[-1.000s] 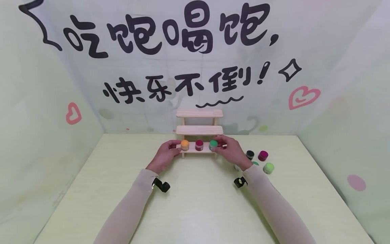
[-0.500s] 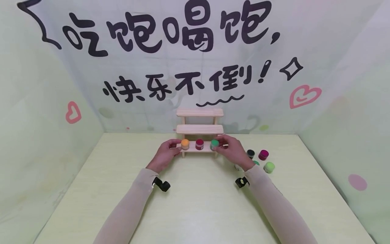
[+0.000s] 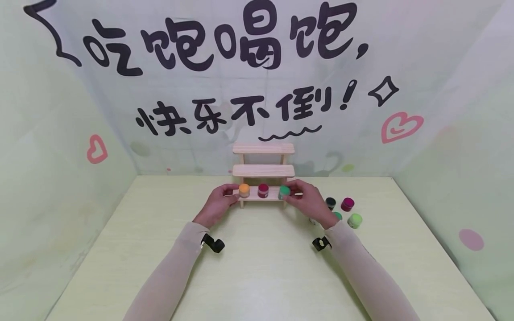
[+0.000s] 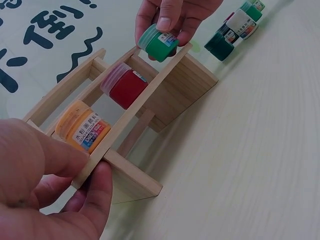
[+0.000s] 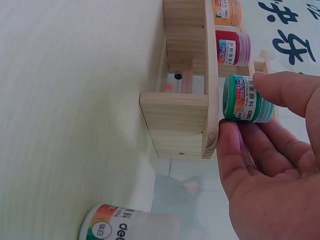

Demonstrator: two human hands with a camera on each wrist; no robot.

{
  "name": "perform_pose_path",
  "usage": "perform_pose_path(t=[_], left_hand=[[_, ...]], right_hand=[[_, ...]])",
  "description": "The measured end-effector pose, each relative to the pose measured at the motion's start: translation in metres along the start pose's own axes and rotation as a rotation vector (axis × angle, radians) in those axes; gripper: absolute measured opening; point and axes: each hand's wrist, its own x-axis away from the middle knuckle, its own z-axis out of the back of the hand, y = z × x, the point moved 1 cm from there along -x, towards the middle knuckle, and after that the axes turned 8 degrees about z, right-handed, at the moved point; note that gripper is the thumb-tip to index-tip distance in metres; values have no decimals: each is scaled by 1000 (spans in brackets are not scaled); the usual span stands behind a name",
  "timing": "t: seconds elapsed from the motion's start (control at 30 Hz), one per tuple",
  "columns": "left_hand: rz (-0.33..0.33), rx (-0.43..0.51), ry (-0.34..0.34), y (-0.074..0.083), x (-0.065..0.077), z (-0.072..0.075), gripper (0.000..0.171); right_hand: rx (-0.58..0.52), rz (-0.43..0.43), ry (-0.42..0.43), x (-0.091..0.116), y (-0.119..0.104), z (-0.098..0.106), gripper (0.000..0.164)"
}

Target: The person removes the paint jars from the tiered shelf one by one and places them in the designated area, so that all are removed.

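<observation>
Green jar (image 3: 284,192) moved rightward, right hand (image 3: 310,200) pinching it, left hand (image 3: 216,206) gripping shelf (image 3: 273,195); wrist views clarify labels (image 5: 245,97).

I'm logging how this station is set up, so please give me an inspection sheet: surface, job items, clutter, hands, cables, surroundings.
Surface: pale wood-grain table.
Job items: three-tier wooden stand; orange jar and red jar on its lowest tier; green jar at that tier's right end, contact unclear.
Clutter: dark jar, magenta jar, light-green jar right of the stand; others partly hidden.
Hands: left hand grips the stand's left end; right hand holds the green jar.
Cables: nothing seen.
Surroundings: pale backdrop, black lettering.
</observation>
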Motion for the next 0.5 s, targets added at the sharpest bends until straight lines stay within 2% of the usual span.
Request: perform_pose_path(t=[0.23, 0.5], left_hand=[[-3, 8, -8, -1, 0, 0, 38], [-6, -11, -12, -1, 0, 1, 39]], right_hand=[[26, 6, -10, 11, -2, 6, 41], [9, 24, -15, 20, -2, 11, 40]])
